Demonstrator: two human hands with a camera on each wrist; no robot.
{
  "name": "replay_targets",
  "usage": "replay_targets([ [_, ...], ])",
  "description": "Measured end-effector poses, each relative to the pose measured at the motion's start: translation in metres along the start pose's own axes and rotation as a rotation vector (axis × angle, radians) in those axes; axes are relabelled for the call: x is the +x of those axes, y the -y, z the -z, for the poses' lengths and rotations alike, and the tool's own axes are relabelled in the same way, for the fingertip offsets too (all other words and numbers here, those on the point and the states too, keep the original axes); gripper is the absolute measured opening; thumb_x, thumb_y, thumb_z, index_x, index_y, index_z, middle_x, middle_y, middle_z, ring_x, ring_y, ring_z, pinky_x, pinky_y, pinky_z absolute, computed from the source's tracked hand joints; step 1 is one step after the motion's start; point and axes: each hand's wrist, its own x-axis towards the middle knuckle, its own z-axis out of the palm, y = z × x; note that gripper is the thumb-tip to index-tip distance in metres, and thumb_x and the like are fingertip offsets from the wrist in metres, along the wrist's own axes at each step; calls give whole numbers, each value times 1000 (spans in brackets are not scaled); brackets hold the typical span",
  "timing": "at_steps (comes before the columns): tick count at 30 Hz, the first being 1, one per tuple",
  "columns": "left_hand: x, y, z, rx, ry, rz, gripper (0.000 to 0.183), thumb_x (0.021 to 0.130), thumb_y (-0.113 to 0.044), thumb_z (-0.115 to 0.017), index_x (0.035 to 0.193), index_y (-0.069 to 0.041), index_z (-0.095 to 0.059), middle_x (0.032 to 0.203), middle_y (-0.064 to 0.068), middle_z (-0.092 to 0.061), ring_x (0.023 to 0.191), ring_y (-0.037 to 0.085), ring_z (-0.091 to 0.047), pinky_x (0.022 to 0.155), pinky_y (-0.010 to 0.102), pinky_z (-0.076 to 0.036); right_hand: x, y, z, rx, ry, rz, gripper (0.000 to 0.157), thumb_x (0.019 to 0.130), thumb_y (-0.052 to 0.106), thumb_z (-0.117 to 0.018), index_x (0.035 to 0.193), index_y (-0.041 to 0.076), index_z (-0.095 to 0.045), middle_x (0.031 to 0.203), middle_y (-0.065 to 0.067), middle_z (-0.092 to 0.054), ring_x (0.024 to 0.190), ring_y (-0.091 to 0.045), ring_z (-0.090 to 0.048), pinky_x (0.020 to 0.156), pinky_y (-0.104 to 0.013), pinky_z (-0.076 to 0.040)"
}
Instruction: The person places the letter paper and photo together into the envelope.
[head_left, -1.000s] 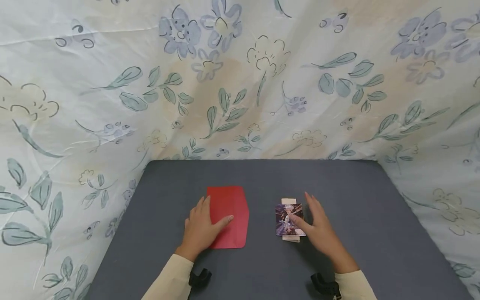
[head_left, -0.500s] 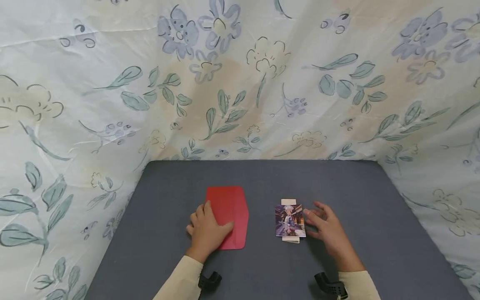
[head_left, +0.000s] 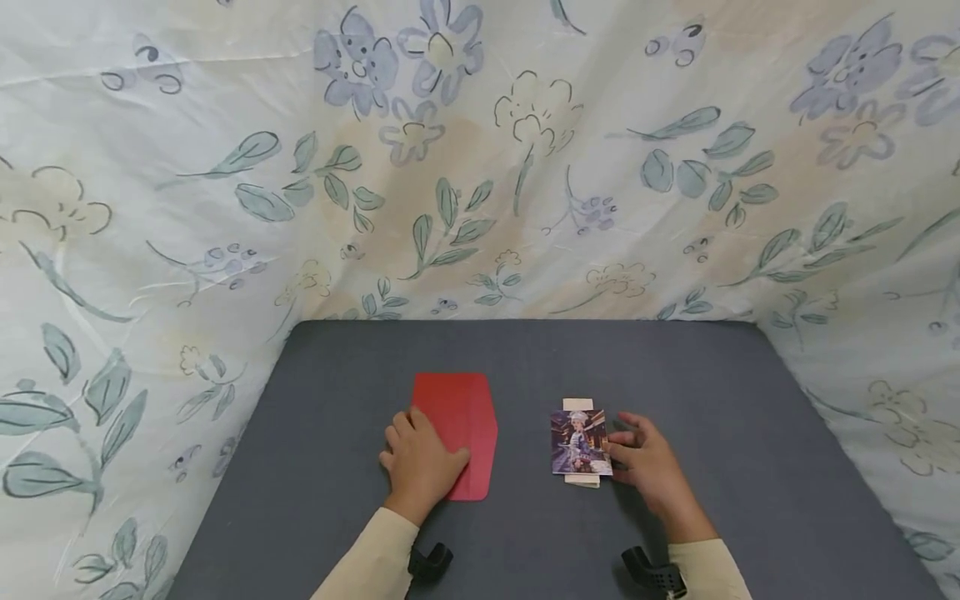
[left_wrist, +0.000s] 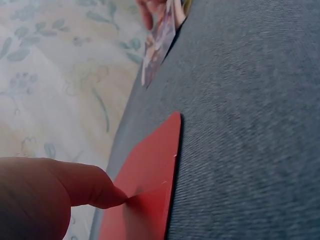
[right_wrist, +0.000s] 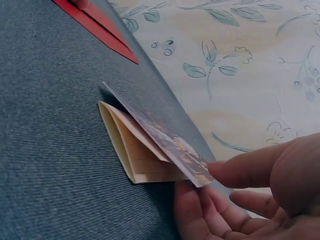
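In the head view a red envelope (head_left: 453, 408) lies on the dark grey table, its flap side to the right. My left hand (head_left: 422, 467) grips its left side, fingers curled at that edge. In the left wrist view the thumb (left_wrist: 102, 192) presses at the flap's seam. To the right, a photo card (head_left: 577, 442) with a figure in a white hat lies over a folded cream paper (right_wrist: 132, 150), which sticks out above and below it. My right hand (head_left: 652, 471) pinches the card's right edge, thumb on top and fingers beneath, as the right wrist view shows.
The dark grey tabletop (head_left: 517, 533) spreads around both items. A floral white cloth (head_left: 480, 167) hangs behind the table and along its sides. Each wrist wears a black camera mount, one by the left sleeve (head_left: 371, 554), one by the right sleeve (head_left: 708, 571).
My left hand has slid a little right and toward me, its fingers curling in. The right hand has drawn back off the card's face, and its fingers have closed on the right edge.
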Motion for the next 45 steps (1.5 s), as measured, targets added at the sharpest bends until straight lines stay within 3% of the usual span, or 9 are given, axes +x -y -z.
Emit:
replay_targets([
  [7, 8, 6, 5, -21, 3, 59, 74, 60, -50, -75, 101, 5, -48, 99, 18, -37, 93, 31, -37, 62, 48, -36, 2, -5, 2, -18, -5, 14, 53, 91, -3, -56, 140, 1, -38, 104, -19, -53, 84, -26, -59, 64, -41, -53],
  [15, 8, 8, 13, -5, 64, 123, 78, 60, -52, -75, 105, 5, -46, 99, 18, -38, 95, 32, -38, 59, 51, -37, -2, -3, 6, 46, 26, 26, 39, 92, -2, -57, 130, -4, -49, 100, -15, -52, 85, -22, -54, 65, -39, -52],
  [27, 7, 8, 17, 15, 100, 60, 76, 63, -52, -73, 105, 7, -48, 101, 18, -38, 95, 32, -37, 56, 51, -35, -6, 9, -1, 155, 93, 58, 45, 92, -1, -57, 135, 2, -42, 114, -23, -50, 91, -26, -59, 69, -41, -52],
  [33, 5, 6, 19, 14, 127, 66, 72, 63, -51, -72, 101, 5, -49, 99, 17, -38, 95, 31, -38, 56, 50, -37, -10, 15, -14, 187, 139, 54, 52, 91, -4, -57, 139, 4, -40, 111, -22, -51, 87, -23, -59, 67, -40, -53],
  [45, -7, -3, 11, 39, 71, 22, 70, 61, -50, -74, 98, 3, -48, 94, 15, -38, 90, 30, -39, 57, 51, -38, -14, 16, -47, 206, 205, 32, 55, 84, -9, -59, 136, 2, -44, 108, -24, -50, 80, -27, -60, 64, -39, -54],
])
